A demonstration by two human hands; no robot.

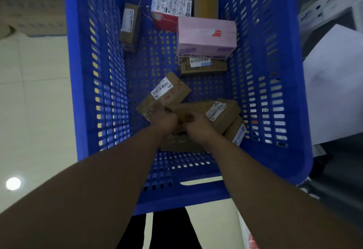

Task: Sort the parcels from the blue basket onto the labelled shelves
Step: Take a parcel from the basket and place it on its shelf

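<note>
The blue basket [82,83] stands on the floor below me with several parcels inside. Both my arms reach down into its near end. My left hand [164,121] grips the near end of a flat brown parcel [167,95] with a white barcode label. My right hand [198,125] grips the near end of a long brown parcel [218,113] lying beside it. Another brown parcel [236,131] leans against the right wall. Farther back lie a pink contact-lens box [206,36], a brown box [204,68] under it, and a red and white labelled box [170,5].
A brown parcel [129,27] leans on the basket's left wall, and a plain brown one [206,3] stands at the far end. White shelving [330,3] and a white box [334,83] are to the right. Pale floor tiles [35,91] lie to the left.
</note>
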